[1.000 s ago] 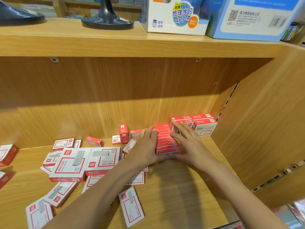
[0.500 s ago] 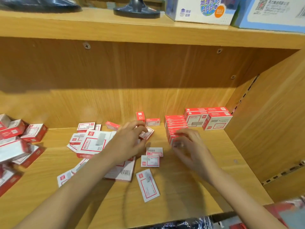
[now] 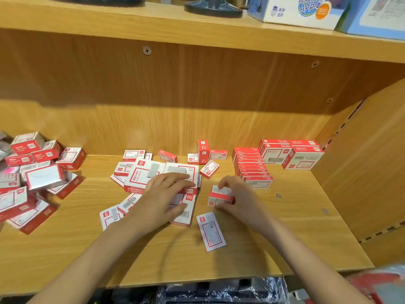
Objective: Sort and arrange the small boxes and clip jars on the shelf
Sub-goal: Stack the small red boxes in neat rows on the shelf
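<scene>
Gathering step in hand — right hand point(image 3: 237, 195) pinches a small box point(image 3: 220, 195) in its grip, left hand point(image 3: 163, 197) spread flat on loose boxes point(image 3: 153, 172); next move likely calls for carrying it to the neat row point(image 3: 251, 166) just beyond the grip.

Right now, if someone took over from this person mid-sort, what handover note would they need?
Left hand: open, resting flat on the loose boxes mid-shelf.
Right hand: grips a small box, just in front of the neat row.
Done: that row and the stacked boxes in the back right corner.
Left: the held box, the loose scatter, one flat box near the front, and the pile at far left. No clip jars visible.
</scene>
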The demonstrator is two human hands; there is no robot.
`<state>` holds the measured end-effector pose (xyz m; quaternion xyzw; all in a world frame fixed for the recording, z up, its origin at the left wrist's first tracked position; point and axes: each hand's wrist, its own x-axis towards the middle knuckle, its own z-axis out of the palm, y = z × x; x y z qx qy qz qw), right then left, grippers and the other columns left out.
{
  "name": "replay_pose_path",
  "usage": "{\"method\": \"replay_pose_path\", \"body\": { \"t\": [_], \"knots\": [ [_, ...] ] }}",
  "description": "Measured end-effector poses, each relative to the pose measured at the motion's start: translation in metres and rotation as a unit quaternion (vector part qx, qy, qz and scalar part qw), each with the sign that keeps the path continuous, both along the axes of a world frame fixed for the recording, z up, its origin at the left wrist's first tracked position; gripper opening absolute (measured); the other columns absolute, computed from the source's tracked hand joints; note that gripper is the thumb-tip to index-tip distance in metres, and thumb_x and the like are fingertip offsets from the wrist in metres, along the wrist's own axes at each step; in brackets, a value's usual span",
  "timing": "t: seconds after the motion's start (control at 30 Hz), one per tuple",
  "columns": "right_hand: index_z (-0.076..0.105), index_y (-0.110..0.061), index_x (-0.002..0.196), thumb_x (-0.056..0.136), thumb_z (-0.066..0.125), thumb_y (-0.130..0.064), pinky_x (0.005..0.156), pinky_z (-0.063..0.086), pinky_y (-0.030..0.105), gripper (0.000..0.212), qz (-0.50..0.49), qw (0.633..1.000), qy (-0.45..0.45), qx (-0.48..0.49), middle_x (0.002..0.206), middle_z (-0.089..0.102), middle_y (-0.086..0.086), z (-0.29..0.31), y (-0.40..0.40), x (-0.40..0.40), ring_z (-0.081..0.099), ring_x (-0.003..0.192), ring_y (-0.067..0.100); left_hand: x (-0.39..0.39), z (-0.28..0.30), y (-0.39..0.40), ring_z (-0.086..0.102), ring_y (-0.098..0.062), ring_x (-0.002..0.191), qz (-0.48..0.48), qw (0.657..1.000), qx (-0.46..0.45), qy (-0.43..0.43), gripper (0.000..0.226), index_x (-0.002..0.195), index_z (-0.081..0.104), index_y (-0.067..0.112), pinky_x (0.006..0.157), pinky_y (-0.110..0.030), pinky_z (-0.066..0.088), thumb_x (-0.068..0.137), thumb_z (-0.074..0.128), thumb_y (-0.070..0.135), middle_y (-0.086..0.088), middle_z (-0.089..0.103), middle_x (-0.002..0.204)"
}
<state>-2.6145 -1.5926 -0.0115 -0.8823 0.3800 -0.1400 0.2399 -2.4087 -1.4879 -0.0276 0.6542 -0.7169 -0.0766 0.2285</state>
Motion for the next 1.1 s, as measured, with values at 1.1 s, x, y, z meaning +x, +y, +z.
{"method": "replay_pose_path", "body": {
  "t": [1.1],
  "knots": [
    [0.038,-0.014,0.101,0.082,0.065,-0.04,0.08,0.045,0.036,0.042,-0.087,0.994,-0.048,-0.042,0.107,0.044,0.004,0.034,-0.056,0.084,0.049,0.093,0.021,0.023,0.004,-0.006,0.052,-0.018,0.093,0.186,0.977,-0.101,0.017,0.03,0.094,0.063,0.02,0.08,-0.032,0.032,0.085,0.038,0.036,0.007,0.06,0.097]
  ]
}}
